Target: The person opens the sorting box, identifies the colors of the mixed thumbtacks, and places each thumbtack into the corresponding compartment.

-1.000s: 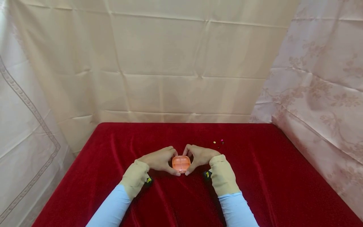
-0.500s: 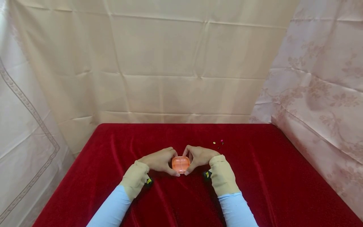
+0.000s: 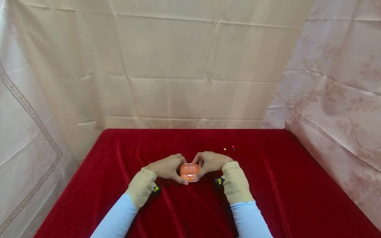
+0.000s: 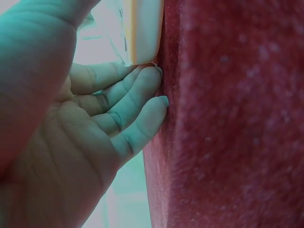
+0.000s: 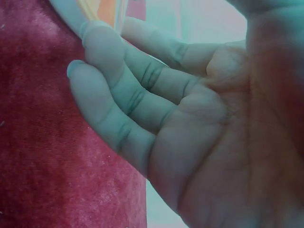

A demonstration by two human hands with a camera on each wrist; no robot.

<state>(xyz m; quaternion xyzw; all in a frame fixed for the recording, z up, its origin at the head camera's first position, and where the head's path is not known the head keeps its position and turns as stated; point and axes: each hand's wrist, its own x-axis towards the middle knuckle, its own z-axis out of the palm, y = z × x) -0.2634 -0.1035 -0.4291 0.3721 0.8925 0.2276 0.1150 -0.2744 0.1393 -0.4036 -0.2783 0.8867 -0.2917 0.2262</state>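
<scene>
A small orange pill box (image 3: 189, 169) with a clear lid sits on the red cloth, between both hands in the head view. My left hand (image 3: 168, 168) holds its left side, thumb at the front corner and fingers behind. From the right, my right hand (image 3: 212, 162) grips it, with the thumb at the front right corner by the lid's edge. Bright glare runs along the lid's front. In the left wrist view the pill box (image 4: 145, 33) stands right at the fingertips, low over the cloth. Only a corner of the pill box (image 5: 105, 10) shows in the right wrist view.
Beyond the right hand lie a few tiny pieces: a yellowish one (image 3: 225, 149), a pink one (image 3: 233, 146) and dark bits. The red cloth (image 3: 297, 185) covers the table. Curtains (image 3: 190, 66) hang behind it and along both sides.
My right thumb has shifted slightly inward over the box's front right corner, and glare on the lid's front has changed. The left hand and the box's place stay nearly the same.
</scene>
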